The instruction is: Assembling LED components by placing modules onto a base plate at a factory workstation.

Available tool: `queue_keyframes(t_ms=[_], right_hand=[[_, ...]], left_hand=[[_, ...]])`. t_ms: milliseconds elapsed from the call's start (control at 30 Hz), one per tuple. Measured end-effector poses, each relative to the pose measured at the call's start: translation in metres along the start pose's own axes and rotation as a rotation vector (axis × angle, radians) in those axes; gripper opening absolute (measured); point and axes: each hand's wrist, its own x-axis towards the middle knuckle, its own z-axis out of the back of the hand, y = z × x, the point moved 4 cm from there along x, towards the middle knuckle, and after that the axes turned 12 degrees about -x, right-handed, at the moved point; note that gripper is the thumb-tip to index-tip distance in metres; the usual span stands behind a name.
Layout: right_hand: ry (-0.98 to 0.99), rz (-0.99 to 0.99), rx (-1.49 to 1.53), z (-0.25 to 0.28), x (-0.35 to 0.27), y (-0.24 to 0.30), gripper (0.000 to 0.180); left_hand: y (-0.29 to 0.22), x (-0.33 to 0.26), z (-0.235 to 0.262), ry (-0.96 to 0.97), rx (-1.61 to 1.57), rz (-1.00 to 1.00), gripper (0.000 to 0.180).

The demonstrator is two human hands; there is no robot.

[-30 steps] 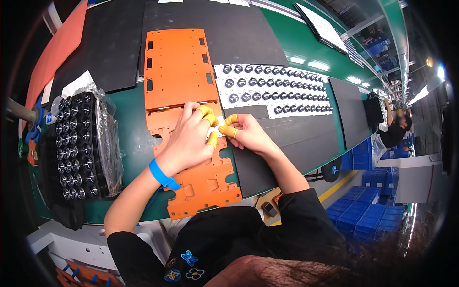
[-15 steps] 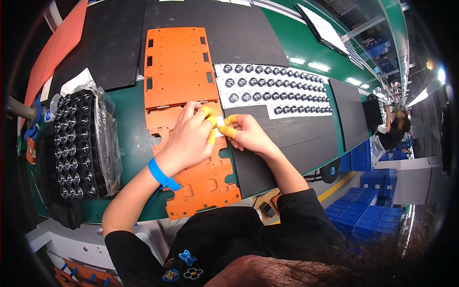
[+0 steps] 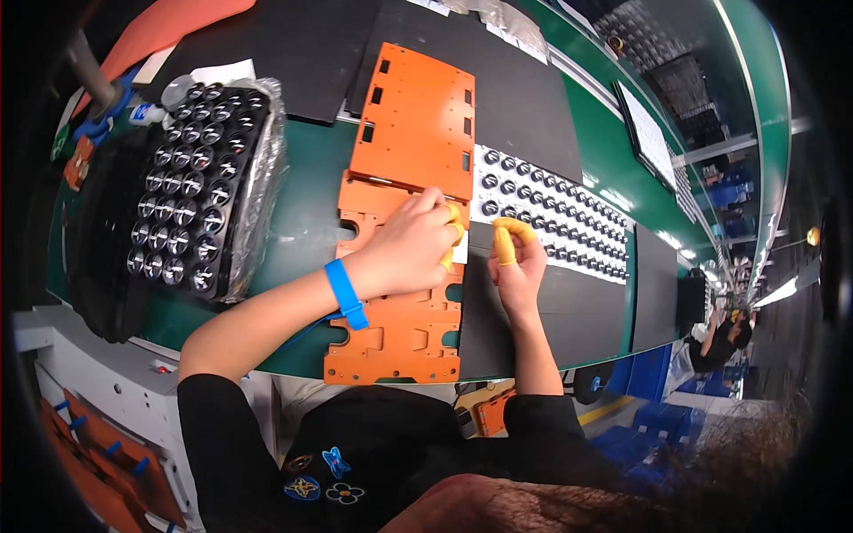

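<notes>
An orange fixture stretches away in front of me: a flat upper plate (image 3: 416, 115) with slots, and a nearer base (image 3: 395, 342) with cut-outs. My left hand (image 3: 404, 244), with yellow finger cots and a blue wrist strap (image 3: 346, 295), rests over the base, fingers curled closed. A small white piece (image 3: 460, 250) shows beside its fingertips; whether they grip it is hidden. To its right, my right hand (image 3: 517, 262), also in yellow cots, is raised with thumb and forefinger pinched. Anything between them is too small to make out. Just behind is a white sheet (image 3: 482, 211) of black round parts (image 3: 542, 201).
At left stands a black tray of shiny round lens-like parts (image 3: 182, 209) in clear plastic wrap (image 3: 267, 178). Black mats (image 3: 569, 311) cover parts of the green table (image 3: 306, 204). A white panel (image 3: 647, 133) lies far right. Another person (image 3: 718, 345) sits farther along.
My right hand has moved away from the left hand and the white piece, toward the sheet of black parts. The left hand stays on the fixture. The whole view has shifted and turned.
</notes>
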Motion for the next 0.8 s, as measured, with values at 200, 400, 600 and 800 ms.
queue_keyframes(t_ms=[200, 400, 600, 800], right_hand=[[-0.038, 0.227, 0.01, -0.011, 0.002, -0.004, 0.016], [-0.079, 0.479, -0.303, -0.025, -0.002, 0.009, 0.025], [0.07, 0.91, -0.584, -0.091, 0.027, 0.111, 0.028], [0.177, 1.196, -0.48, -0.182, 0.053, 0.182, 0.028]], left_hand=[[0.002, -0.007, 0.002, -0.03, 0.071, -0.036, 0.018], [-0.003, -0.008, 0.0, 0.023, 0.138, -0.012, 0.019], [0.011, -0.008, -0.003, -0.28, -0.236, -0.073, 0.032], [0.0, -0.003, -0.006, 0.061, 0.053, -0.035, 0.021]])
